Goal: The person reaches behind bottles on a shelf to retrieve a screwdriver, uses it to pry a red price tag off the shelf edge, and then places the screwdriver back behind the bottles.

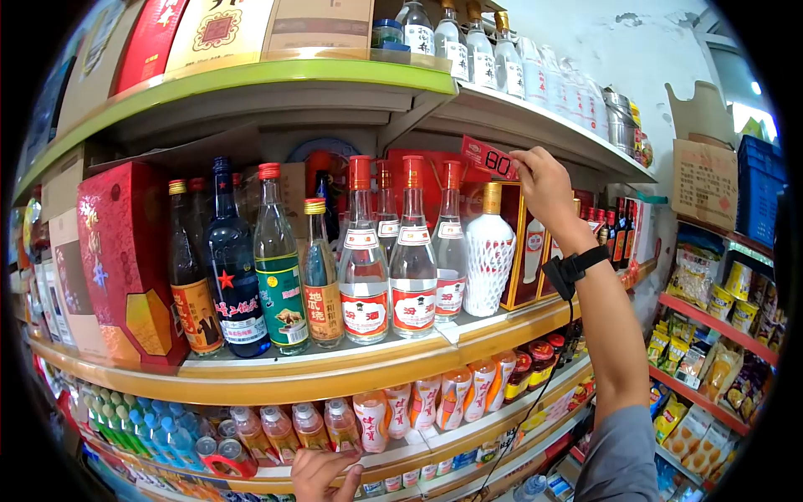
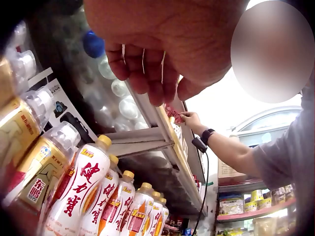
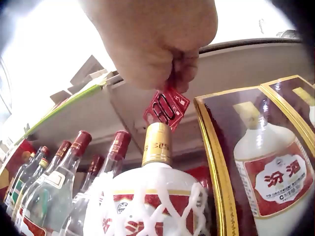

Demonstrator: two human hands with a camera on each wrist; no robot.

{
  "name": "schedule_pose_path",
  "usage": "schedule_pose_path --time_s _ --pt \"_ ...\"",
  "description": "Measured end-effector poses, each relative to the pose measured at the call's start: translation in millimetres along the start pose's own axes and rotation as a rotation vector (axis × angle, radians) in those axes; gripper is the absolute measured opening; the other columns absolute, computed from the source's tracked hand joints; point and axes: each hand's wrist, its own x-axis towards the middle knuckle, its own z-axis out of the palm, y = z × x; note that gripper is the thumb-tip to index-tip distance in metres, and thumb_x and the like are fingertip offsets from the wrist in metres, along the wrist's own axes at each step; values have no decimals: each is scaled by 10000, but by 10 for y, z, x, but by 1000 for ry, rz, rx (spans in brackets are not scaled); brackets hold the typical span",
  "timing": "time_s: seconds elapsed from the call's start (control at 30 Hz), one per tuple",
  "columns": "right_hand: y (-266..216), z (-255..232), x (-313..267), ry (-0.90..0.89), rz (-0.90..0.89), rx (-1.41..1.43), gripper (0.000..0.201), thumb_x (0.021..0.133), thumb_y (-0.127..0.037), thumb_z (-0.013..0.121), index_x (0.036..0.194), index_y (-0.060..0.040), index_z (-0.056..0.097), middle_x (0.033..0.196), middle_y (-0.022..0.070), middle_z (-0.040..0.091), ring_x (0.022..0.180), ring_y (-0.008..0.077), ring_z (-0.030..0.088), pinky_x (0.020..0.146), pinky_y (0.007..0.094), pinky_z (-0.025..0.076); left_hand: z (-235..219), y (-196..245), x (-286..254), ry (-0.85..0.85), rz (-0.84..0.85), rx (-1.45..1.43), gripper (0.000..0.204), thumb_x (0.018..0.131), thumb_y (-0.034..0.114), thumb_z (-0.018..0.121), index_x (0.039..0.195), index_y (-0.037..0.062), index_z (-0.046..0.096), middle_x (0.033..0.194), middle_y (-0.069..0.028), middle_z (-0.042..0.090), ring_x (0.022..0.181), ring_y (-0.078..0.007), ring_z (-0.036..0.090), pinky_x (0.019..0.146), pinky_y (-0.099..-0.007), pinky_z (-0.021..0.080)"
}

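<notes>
My right hand (image 1: pixel 542 188) pinches a red price card (image 1: pixel 488 159) marked 80 between thumb and fingers, below the upper shelf. Just under the card stands a white bottle (image 1: pixel 488 255) with a gold cap, wrapped in white foam netting; the right wrist view shows the cap (image 3: pixel 157 142) close below the card. To its left are clear liquor bottles (image 1: pixel 412 259) with red caps. Low in the head view, my left hand (image 1: pixel 324 475) is in front of the lower drink shelf, holding nothing visible. Its fingers (image 2: pixel 153 73) extend loosely in the left wrist view.
A boxed bottle (image 3: pixel 270 162) stands right of the netted one. Dark, blue and green bottles (image 1: pixel 237 268) line the left. Plastic drink bottles (image 1: pixel 370 422) fill the lower shelf. Overhead is the upper shelf edge (image 1: pixel 251 84). A black cable (image 1: pixel 544 389) hangs from my right wrist strap.
</notes>
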Motion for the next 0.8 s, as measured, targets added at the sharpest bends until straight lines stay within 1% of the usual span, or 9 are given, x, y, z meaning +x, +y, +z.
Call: schedule_pose_path --time_s 0.17,0.27,0.33,0.37,0.43,0.47,0.5,0.67,0.8 --pt "17 65 -32 -9 5 -35 149 943 -95 644 1037 -17 729 973 174 678 892 397 662 788 439 533 -8 -30 -33 -3 -11 10 108 877 102 749 978 65 749 953 -122 720 867 -318 636 783 -411 457" --pt "37 87 -40 -48 41 -64 146 928 -98 654 1013 -11 735 987 183 681 905 407 659 797 444 531 -13 -36 -44 0 -14 21 111 878 109 751 980 66 751 949 -124 718 861 -320 633 780 -412 457" --pt "-2 68 -35 -55 66 -131 160 937 -146 675 988 -10 743 966 162 689 854 372 675 764 422 541 -15 -43 -55 -2 -17 20 111 878 111 751 980 66 752 948 -125 716 857 -321 631 777 -413 457" --pt "-62 47 -14 -57 65 -129 160 937 -146 675 988 -10 743 966 162 689 854 372 675 764 422 541 -19 -54 -65 -4 -18 16 116 879 113 750 986 68 754 950 -125 715 859 -321 629 778 -415 454" --pt "-233 -54 79 250 45 22 188 948 -189 695 981 -11 748 931 126 692 769 293 679 701 372 542 -25 -64 -68 -1 -21 16 121 879 114 750 991 70 756 951 -124 714 861 -321 627 780 -416 452" --pt "-298 -133 118 280 36 54 203 959 -210 703 993 -16 751 915 99 690 710 217 657 653 323 525 -29 -59 -68 -8 -27 20 127 878 115 750 997 71 757 954 -122 714 864 -320 625 781 -417 450" --pt "-354 -182 147 305 21 65 180 958 -183 706 987 -10 747 907 98 692 685 195 645 639 306 513 -32 -50 -75 -18 -34 23 133 877 116 750 1003 73 758 956 -120 714 867 -319 623 783 -418 448" --pt "-549 -314 131 304 4 137 163 959 -155 705 952 5 734 834 86 687 626 154 603 594 278 479 3 -38 -68 -28 -35 37 140 875 117 752 1008 74 759 957 -117 713 870 -315 622 783 -418 446" --pt "-660 -405 -41 327 -18 143 136 955 -119 702 933 14 722 790 74 671 621 129 575 578 261 450 72 -63 -94 -3 -23 6 123 871 114 762 985 70 756 960 -115 714 856 -310 623 772 -411 446"
